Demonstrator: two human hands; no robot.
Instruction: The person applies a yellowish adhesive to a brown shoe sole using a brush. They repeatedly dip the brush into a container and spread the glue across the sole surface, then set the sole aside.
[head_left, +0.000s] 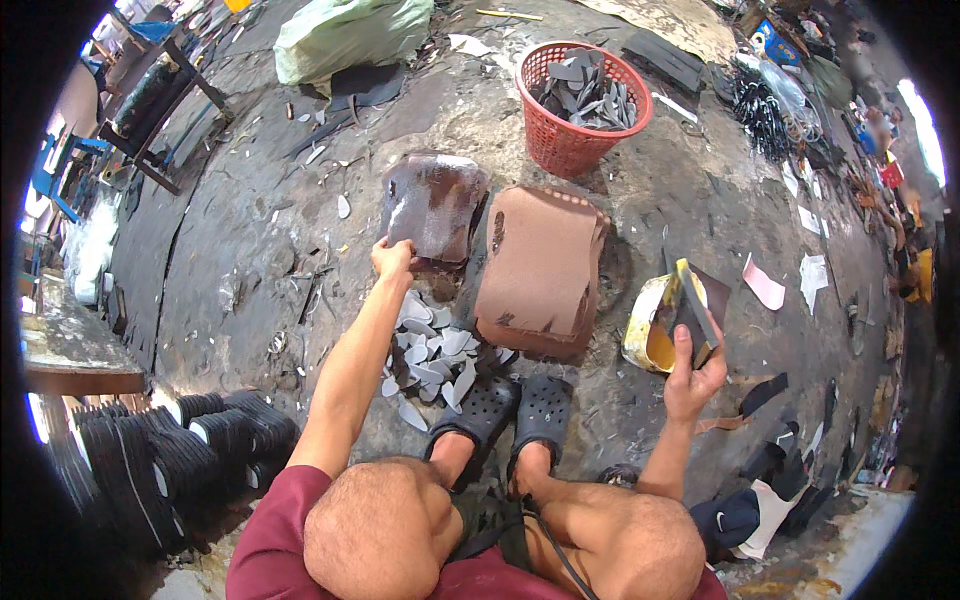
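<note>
My left hand (393, 258) is closed at the near left corner of a stack of dark brown sheets (432, 205), whose top looks wet and shiny with whitish smears. My right hand (697, 375) grips a dark flat spreader (697, 308) with a yellowish top end, the thumb on its near face. That piece stands against the rim of an open tin (641, 325), smeared cream and yellow, with yellow inside. Between the hands lies a thick stack of lighter brown sheets (540, 265). A heap of grey teardrop-shaped pieces (435, 355) sits below my left hand, near my dark clogs (480, 415).
Beyond the stacks stands a red plastic basket (570, 140) of grey pieces. A pale green plastic bag (350, 40) lies at the far left. Stacked black soles (150, 460) line the near left, beside a low table (80, 350). Scraps and a dark cap (725, 520) lie right.
</note>
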